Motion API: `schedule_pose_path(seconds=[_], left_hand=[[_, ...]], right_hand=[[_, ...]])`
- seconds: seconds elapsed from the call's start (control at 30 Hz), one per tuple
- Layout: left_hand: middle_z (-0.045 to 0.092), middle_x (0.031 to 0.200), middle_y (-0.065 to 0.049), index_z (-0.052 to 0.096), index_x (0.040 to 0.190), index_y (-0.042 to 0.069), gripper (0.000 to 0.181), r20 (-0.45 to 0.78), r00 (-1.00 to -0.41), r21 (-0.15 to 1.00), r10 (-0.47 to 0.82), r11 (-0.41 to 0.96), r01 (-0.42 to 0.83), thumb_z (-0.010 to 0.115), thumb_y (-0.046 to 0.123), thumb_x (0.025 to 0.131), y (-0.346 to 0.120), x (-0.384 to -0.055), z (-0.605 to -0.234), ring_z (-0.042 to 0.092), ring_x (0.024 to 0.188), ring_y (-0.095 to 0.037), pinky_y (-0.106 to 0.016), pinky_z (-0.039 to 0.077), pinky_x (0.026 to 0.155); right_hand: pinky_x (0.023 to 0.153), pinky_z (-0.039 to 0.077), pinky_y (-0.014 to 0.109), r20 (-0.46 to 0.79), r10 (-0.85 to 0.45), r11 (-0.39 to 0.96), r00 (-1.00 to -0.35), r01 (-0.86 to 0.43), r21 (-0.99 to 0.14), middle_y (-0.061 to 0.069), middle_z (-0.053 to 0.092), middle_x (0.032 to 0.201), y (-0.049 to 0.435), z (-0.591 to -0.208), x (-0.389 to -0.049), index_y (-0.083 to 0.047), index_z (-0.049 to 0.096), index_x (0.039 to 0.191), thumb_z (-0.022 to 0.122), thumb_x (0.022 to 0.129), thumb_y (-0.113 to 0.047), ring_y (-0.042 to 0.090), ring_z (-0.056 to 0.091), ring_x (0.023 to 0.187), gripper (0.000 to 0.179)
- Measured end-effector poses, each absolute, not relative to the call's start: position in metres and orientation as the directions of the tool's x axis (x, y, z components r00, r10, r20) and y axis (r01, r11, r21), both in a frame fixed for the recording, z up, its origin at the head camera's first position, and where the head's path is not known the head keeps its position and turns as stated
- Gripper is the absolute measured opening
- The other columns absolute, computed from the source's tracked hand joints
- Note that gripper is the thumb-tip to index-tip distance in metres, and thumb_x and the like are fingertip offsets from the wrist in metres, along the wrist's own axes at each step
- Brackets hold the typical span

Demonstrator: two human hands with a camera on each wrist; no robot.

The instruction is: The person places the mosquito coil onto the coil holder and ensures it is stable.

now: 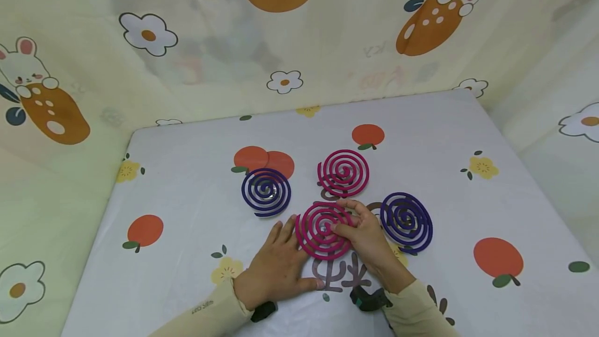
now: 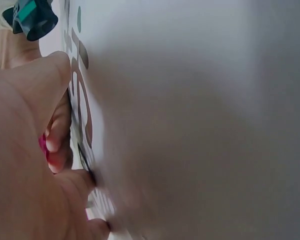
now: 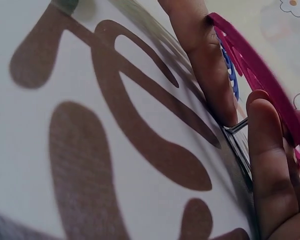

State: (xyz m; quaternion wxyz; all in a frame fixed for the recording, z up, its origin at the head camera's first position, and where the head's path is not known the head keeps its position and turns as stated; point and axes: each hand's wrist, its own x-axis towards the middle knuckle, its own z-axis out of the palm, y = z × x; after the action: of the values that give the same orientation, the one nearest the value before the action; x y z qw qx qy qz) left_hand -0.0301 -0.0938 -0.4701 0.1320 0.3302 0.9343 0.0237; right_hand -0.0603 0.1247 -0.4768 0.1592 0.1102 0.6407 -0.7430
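Note:
A pink mosquito coil is pinched between the thumb and fingers of my right hand, at its right side. The right wrist view shows this coil tilted above the cloth, with a thin metal stand beneath it. My left hand lies palm down at the coil's left, fingers spread, fingertips down by its edge. In the left wrist view those fingertips touch the surface near a thin dark edge; the hand hides most of the coil.
Another pink coil lies behind. Dark blue coils lie at the left and right, each near the hands. A printed cloth covers the table; a patterned curtain stands behind it.

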Motion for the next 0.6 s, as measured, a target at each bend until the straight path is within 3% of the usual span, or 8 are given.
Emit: schedule_pose_path(seconds=[0.13,0.6], left_hand=[[0.023,0.173,-0.011,0.028,0.167,0.028,0.095,-0.226,-0.753,0.123,0.619,0.784,0.608,0.049,0.082,0.091,-0.0923,-0.0291,-0.471,0.015,0.159,-0.041,-0.059,0.02,0.126],[0.022,0.173,-0.01,0.027,0.167,0.027,0.096,-0.232,-0.76,0.108,0.607,0.792,0.601,0.049,0.081,0.091,-0.0905,-0.0276,-0.4705,0.015,0.159,-0.04,-0.059,0.019,0.126]], right_hand=[[0.074,0.061,0.024,-0.357,-0.1,-0.112,-0.929,0.367,-0.923,0.016,0.076,0.103,0.1244,-0.4759,-0.0605,-0.002,0.051,0.144,0.068,0.092,0.008,0.013,0.074,0.085,0.056],[0.078,0.061,0.024,-0.348,-0.082,-0.108,-0.934,0.356,-0.928,0.017,0.076,0.106,0.1222,-0.4766,-0.0605,0.001,0.052,0.14,0.068,0.092,0.009,0.012,0.075,0.089,0.051]])
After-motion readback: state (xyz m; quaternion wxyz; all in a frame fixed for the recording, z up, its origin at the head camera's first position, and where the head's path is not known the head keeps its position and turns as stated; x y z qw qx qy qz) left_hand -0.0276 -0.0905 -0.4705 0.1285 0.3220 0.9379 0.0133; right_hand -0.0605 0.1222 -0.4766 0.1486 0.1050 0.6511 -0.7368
